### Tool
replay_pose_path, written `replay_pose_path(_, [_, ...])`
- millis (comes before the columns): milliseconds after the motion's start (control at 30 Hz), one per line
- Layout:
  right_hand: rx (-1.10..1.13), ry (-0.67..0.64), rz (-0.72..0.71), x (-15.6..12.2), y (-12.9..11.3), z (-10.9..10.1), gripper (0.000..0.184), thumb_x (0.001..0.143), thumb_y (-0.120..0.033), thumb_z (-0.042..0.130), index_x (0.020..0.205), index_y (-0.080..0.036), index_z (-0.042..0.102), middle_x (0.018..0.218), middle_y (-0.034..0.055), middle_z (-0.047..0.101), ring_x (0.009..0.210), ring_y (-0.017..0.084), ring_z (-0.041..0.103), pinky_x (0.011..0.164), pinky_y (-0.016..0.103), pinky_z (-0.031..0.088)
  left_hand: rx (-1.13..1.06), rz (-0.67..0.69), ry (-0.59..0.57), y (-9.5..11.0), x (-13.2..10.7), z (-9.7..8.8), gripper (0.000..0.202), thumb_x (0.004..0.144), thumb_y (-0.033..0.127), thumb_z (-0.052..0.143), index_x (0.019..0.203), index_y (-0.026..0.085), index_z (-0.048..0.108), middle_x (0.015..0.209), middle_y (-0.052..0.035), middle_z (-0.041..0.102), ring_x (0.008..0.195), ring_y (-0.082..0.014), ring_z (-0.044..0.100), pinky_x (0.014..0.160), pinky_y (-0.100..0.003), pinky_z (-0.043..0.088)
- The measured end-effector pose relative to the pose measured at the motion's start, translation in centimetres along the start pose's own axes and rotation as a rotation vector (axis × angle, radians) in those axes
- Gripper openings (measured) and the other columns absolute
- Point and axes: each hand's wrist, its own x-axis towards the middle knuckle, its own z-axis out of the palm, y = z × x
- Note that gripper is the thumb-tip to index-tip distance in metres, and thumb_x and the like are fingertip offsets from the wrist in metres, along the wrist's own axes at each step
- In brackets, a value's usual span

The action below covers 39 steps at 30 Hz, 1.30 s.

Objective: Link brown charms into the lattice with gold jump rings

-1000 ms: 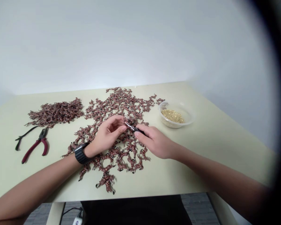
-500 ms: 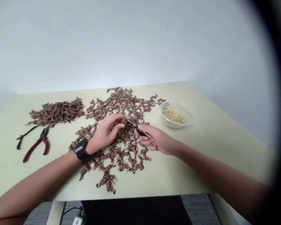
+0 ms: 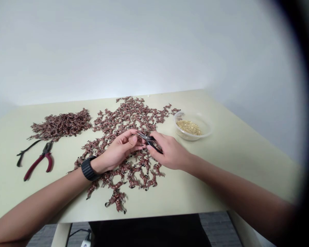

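Gripping the black-handled pliers [image 3: 147, 138] in my right hand [image 3: 170, 151], I have their metal tips right at the fingers of my left hand [image 3: 121, 151], above the middle of the spread of small brown figures [image 3: 134, 115]. The left hand is half curled, thumb and forefinger close to the tips; whatever it may be pinching is too small to make out, so I cannot tell if it has hold of anything. The figures lie on the table [image 3: 193, 195] before me and under my hands, many touching or overlapping. To the left is a denser heap [image 3: 61, 124] of similar pieces, with red-handled pliers [image 3: 44, 153] near it. To the right stands a clear bowl [image 3: 208, 128] of gold-coloured bits [image 3: 189, 127].

What worries me most is my own skin: the tips sit so near my left fingertips that a slip or a crooked angle could nip me. A small piece, if one is there, could spring away when squeezed off-centre, and among so many brown bodies it would be hard to find. My left wrist, with its black watch [image 3: 90, 168], is low over the figures, so a careless drag might snag their legs. A wide swing of my right hand could knock the bowl and scatter the bits, which look light and loose.
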Motion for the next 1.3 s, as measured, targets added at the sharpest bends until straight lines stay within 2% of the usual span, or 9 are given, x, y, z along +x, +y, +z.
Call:
replay_pose_path(267, [-0.002, -0.025, 0.014, -0.1, -0.1, -0.2, 0.023, 0.103, -0.045, 0.043, 0.097, -0.023, 0.044, 0.080, 0.0003, 0.051, 0.067, 0.017, 0.045, 0.064, 0.031, 0.030, 0.004, 0.005, 0.011, 0.0, 0.1, -0.1, 0.026, 0.093, 0.032, 0.074, 0.115, 0.022, 0.063, 0.108, -0.0040, 0.069, 0.099, -0.0152, 0.069, 0.100, -0.034, 0.057])
replay_pose_path(400, [0.075, -0.040, 0.060, -0.2, -0.4, 0.0, 0.025, 0.102, -0.046, 0.046, 0.092, -0.023, 0.046, 0.074, -0.0009, 0.050, 0.066, 0.016, 0.044, 0.064, 0.031, 0.030, 0.131, 0.109, 0.051, -0.9, 0.1, -0.2, 0.029, 0.094, 0.036, 0.072, 0.119, 0.022, 0.063, 0.106, -0.0050, 0.070, 0.095, -0.0157, 0.069, 0.098, -0.036, 0.057])
replay_pose_path(533, [0.475, -0.139, 0.234, -0.3, -1.3, 0.0, 0.035, 0.103, -0.053, 0.044, 0.085, -0.022, 0.045, 0.070, -0.0027, 0.043, 0.060, 0.013, 0.037, 0.054, 0.028, 0.026, 0.498, 0.356, 0.164, -1.2, 0.2, -0.5, 0.031, 0.093, 0.034, 0.073, 0.120, 0.022, 0.065, 0.112, -0.0082, 0.070, 0.098, -0.0193, 0.068, 0.090, -0.036, 0.058])
replay_pose_path(633, [1.001, -0.363, 0.468, -0.2, -1.7, -0.5, 0.039, 0.101, -0.058, 0.043, 0.086, -0.022, 0.046, 0.069, -0.0058, 0.028, 0.055, 0.010, 0.017, 0.045, 0.023, 0.014, 0.895, 0.612, 0.203, -0.4, 0.2, -1.4, 0.028, 0.093, 0.029, 0.071, 0.120, 0.023, 0.068, 0.120, -0.0100, 0.070, 0.107, -0.0234, 0.067, 0.094, -0.042, 0.059])
replay_pose_path(733, [1.344, -0.595, 0.644, 0.2, -1.4, -1.3, 0.038, 0.098, -0.058, 0.047, 0.089, -0.021, 0.048, 0.071, -0.0069, 0.020, 0.056, 0.009, 0.007, 0.043, 0.021, 0.004, 1.306, 0.860, 0.090, 1.0, 0.2, -2.8, 0.034, 0.095, 0.017, 0.065, 0.128, 0.025, 0.067, 0.128, -0.0116, 0.068, 0.116, -0.0254, 0.065, 0.099, -0.046, 0.056])
replay_pose_path(833, [1.393, -0.665, 0.702, 0.6, -0.6, -1.5, 0.038, 0.096, -0.057, 0.050, 0.090, -0.020, 0.049, 0.072, -0.0068, 0.019, 0.057, 0.009, 0.006, 0.043, 0.020, 0.002, 1.531, 0.884, -0.080, 1.7, 0.2, -3.8, 0.043, 0.097, 0.008, 0.055, 0.134, 0.026, 0.065, 0.137, -0.0133, 0.064, 0.127, -0.0283, 0.060, 0.104, -0.051, 0.052])
replay_pose_path(933, [1.225, -0.524, 0.629, 0.7, -0.1, -0.8, 0.039, 0.098, -0.058, 0.047, 0.090, -0.020, 0.049, 0.072, -0.0064, 0.021, 0.057, 0.010, 0.008, 0.044, 0.022, 0.005, 1.414, 0.801, -0.003, 1.4, 0.4, -3.4, 0.035, 0.098, 0.014, 0.059, 0.131, 0.024, 0.065, 0.132, -0.0133, 0.067, 0.121, -0.0271, 0.063, 0.102, -0.049, 0.054])
replay_pose_path(1100, [0.500, -0.065, 0.262, 0.2, -0.2, 0.1, 0.031, 0.102, -0.050, 0.047, 0.088, -0.022, 0.048, 0.070, -0.0034, 0.041, 0.061, 0.012, 0.033, 0.053, 0.027, 0.024, 0.790, 0.405, 0.127, -0.1, 0.6, -1.7, 0.031, 0.096, 0.033, 0.068, 0.125, 0.021, 0.064, 0.112, -0.0091, 0.072, 0.100, -0.0204, 0.069, 0.093, -0.038, 0.059])
replay_pose_path(1300, [0.116, 0.010, 0.040, 0.0, -0.3, 0.0, 0.024, 0.103, -0.043, 0.046, 0.091, -0.023, 0.044, 0.071, -0.0037, 0.045, 0.062, 0.014, 0.041, 0.061, 0.031, 0.029, 0.235, 0.146, 0.035, -0.7, 0.6, -1.1, 0.031, 0.096, 0.034, 0.069, 0.123, 0.022, 0.061, 0.108, -0.0053, 0.071, 0.096, -0.0169, 0.071, 0.097, -0.038, 0.059])
